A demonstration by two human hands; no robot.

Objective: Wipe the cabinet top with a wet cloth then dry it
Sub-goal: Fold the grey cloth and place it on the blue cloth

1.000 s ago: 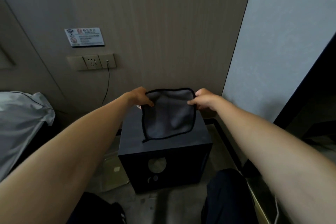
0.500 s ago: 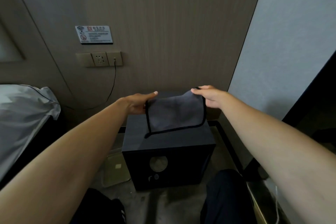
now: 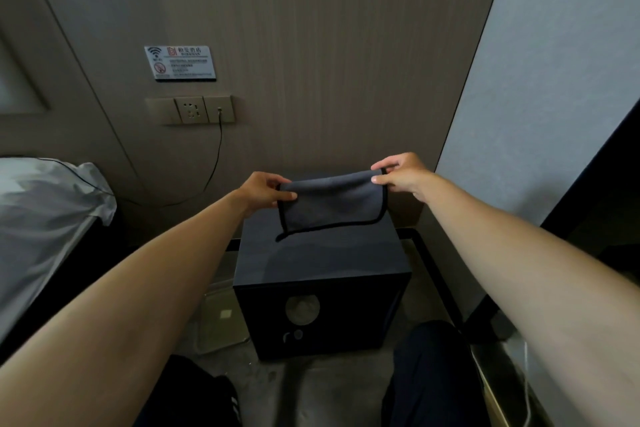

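Grey cloth (image 3: 330, 201) with a black hem hangs stretched between my hands over the back part of the black cabinet top (image 3: 318, 253). My left hand (image 3: 265, 192) pinches its upper left corner, my right hand (image 3: 401, 175) pinches the upper right corner. Its lower left corner droops to the top near the middle; I cannot tell if it touches.

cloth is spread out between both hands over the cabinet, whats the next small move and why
Probably lower the cloth flat onto the cabinet top. The left hand and right hand each pinch a far corner, and its near edge already droops to the top, so laying it down would let wiping begin.
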